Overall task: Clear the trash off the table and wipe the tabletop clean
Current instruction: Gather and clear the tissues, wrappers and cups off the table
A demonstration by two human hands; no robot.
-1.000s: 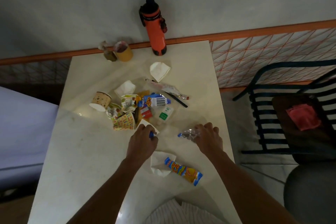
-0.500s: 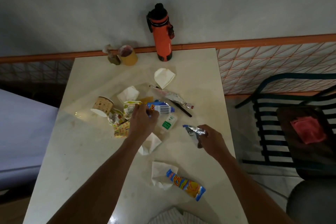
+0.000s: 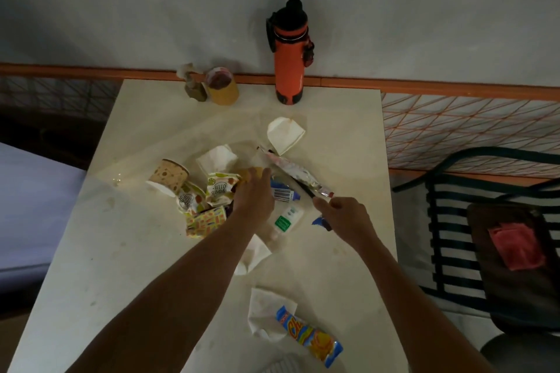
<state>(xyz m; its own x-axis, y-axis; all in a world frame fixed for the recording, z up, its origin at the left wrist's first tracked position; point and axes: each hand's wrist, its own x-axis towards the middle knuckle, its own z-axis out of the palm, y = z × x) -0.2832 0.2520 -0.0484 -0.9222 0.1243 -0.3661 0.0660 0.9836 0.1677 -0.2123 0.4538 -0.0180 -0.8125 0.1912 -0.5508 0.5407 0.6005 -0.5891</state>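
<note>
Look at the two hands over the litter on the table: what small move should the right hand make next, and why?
Probably pinch the near end of the black stick and lift it. The right hand already grips a blue-edged wrapper, and its fingertips sit right at that end. The left hand is busy reaching into the wrapper pile, so the stick is the right hand's closest piece.

Dim light. A grey plaster wall [image 3: 151, 3] with an orange trim rail [image 3: 454, 91] above lattice tiling [image 3: 454, 133]; at right stands a dark slatted metal chair [image 3: 448, 221].
</note>
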